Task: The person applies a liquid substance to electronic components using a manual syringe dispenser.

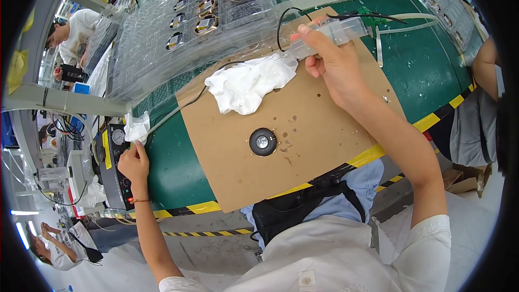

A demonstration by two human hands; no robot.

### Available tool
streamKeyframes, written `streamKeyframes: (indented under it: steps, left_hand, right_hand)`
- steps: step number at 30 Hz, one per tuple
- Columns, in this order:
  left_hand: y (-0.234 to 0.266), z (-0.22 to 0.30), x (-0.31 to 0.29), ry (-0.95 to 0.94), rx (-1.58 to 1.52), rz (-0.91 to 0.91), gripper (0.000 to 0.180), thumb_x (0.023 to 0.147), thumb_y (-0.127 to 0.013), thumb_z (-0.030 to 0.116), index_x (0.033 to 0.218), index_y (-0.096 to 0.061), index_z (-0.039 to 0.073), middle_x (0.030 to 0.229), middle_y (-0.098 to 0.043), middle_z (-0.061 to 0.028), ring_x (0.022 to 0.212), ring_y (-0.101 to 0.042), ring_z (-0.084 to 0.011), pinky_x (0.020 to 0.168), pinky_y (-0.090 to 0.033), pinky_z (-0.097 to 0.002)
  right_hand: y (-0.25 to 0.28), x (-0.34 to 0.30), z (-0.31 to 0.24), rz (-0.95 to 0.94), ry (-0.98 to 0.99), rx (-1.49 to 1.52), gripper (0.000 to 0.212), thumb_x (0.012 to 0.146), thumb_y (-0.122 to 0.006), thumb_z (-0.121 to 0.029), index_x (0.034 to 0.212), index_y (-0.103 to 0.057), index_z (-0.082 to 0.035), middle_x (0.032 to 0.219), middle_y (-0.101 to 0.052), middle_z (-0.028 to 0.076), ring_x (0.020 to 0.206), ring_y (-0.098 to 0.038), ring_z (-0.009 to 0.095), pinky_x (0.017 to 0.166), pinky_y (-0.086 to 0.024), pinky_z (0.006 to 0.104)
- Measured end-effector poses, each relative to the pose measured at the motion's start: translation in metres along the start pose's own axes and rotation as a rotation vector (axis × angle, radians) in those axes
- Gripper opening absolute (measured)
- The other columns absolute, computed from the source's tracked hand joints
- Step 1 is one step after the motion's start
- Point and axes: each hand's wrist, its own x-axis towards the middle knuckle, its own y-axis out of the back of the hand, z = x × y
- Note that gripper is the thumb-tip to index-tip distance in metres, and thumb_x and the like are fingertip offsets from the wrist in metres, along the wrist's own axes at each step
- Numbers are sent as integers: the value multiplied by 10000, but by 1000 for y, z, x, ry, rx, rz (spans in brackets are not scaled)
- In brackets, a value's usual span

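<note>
Head-worn fisheye, facing downward

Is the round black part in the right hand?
No, the black part lies on the cardboard, and the right hand holds a clear syringe.

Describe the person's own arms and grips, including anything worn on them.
The left grip and right grip are bare, ungloved human hands. A thin band circles the left wrist; the right wrist shows none. White sleeves end above bare forearms.
</note>
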Motion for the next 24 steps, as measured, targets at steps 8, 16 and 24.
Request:
streamKeyframes:
  steps: [8,16,24]
  left_hand:
    - [13,5,5,-94,-38,-160,303,845,-522,222,604,-569,45,531,-496,-107,515,-495,-287,498,-367,-386]
    - [10,4,-10,-109,-152,11,278,817,-561,172,582,-481,46,545,-426,-81,571,-438,-272,578,-350,-372]
    - [14,3,13,-95,-81,-178,334,784,-564,240,518,-558,39,455,-490,-111,428,-495,-296,437,-372,-386]
  right_hand:
    - [1,2,1,12,-16,15,323,756,-689,-231,931,-470,-69,802,-621,70,497,-462,60,399,-359,205]
    - [-1,0,0,-39,-65,-16,296,806,-641,-252,978,-457,-95,896,-618,94,499,-445,55,412,-337,190]
    - [0,0,0,-71,-79,-34,275,807,-634,-259,961,-484,-87,891,-619,81,495,-439,50,420,-343,184]
